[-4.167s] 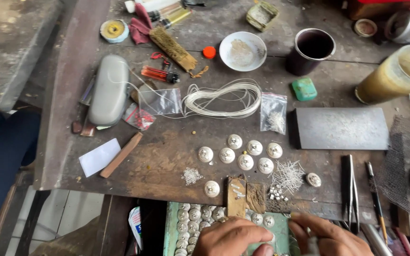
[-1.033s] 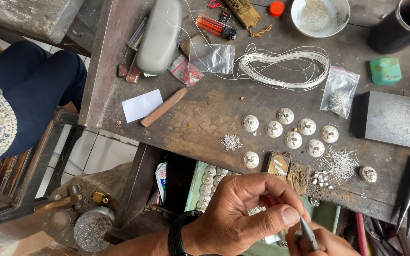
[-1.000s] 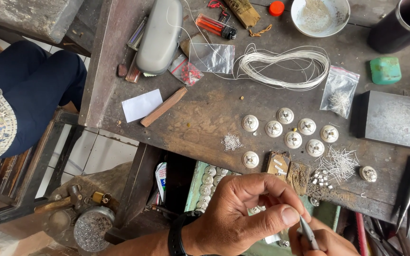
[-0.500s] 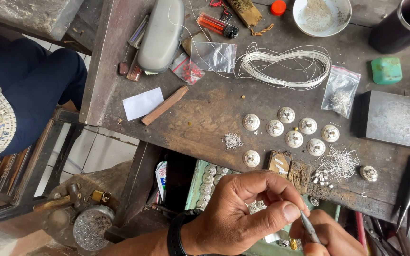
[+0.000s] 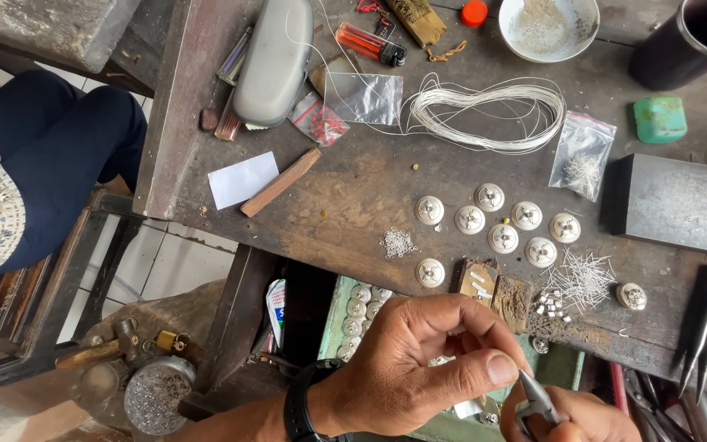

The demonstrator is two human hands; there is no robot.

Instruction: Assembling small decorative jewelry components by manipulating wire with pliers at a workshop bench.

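The thumb and forefinger (image 5: 497, 368) of the left hand (image 5: 419, 368) are pinched nearly closed against the tip of a small pair of grey pliers (image 5: 536, 401), which the right hand (image 5: 570, 417) grips low at the frame's bottom edge. Whatever sits between the pinch and the plier tip is too small to make out (a tiny silver piece, perhaps). The pliers' long axis runs up and to the left, pointing into the left fingertips, so the two hands meet just touching. Beyond them, past the bench edge, lie round silver buttons (image 5: 488, 221), a scatter of short wire pins (image 5: 583, 278), and farther back a coil of silver wire (image 5: 484, 110).
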